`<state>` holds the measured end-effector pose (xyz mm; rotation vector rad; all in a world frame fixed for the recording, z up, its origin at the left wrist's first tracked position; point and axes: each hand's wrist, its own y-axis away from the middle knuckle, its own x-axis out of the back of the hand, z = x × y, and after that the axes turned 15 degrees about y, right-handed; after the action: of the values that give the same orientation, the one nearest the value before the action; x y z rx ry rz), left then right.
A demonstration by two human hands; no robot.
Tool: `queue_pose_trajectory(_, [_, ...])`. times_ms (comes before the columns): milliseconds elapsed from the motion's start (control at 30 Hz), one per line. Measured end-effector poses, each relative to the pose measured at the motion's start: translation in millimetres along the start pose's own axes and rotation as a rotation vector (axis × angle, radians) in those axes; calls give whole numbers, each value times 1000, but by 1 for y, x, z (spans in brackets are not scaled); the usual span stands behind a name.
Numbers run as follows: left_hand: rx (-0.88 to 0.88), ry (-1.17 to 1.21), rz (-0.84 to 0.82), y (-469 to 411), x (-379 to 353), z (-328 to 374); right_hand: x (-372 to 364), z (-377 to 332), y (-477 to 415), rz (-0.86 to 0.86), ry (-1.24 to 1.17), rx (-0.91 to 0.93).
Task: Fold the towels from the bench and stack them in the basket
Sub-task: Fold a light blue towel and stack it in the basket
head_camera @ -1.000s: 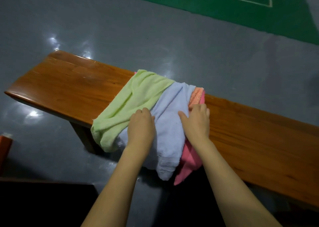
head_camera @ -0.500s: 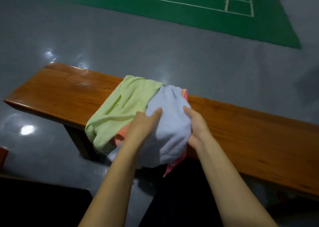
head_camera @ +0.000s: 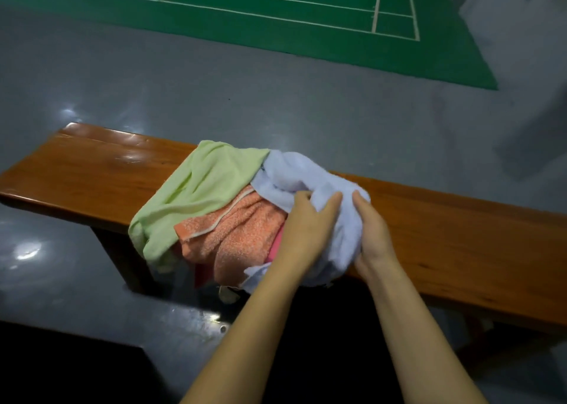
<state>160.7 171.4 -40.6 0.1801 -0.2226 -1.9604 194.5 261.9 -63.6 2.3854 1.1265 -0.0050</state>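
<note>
A heap of towels lies across the wooden bench point(head_camera: 460, 238). Uppermost is a pale lilac towel point(head_camera: 294, 170), bunched up at the right of the heap. My left hand point(head_camera: 306, 222) grips its near left side, fingers curled into the cloth. My right hand point(head_camera: 372, 228) grips its right side. A light green towel point(head_camera: 202, 185) drapes over the left of the heap and hangs off the bench's front edge. Under it an orange towel point(head_camera: 239, 235) shows, with a strip of pink towel point(head_camera: 276, 247) beside my left wrist. No basket is in view.
The bench stands on a glossy grey floor point(head_camera: 276, 96). A green court mat with white lines point(head_camera: 306, 10) lies beyond. A dark block point(head_camera: 61, 373) fills the lower left corner. Bare bench top stretches left and right of the heap.
Both hands went from lying on the lilac towel to gathering it into a bunch and shifting it right. The orange towel underneath has come into sight.
</note>
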Motion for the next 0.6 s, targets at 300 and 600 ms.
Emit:
queue_pose_trajectory(300, [-336, 162, -32, 6, -53, 21, 20, -41, 33, 85, -14, 255])
queue_pose_trajectory(600, [-272, -23, -117, 31, -56, -17, 65, -11, 51, 259, 79, 143])
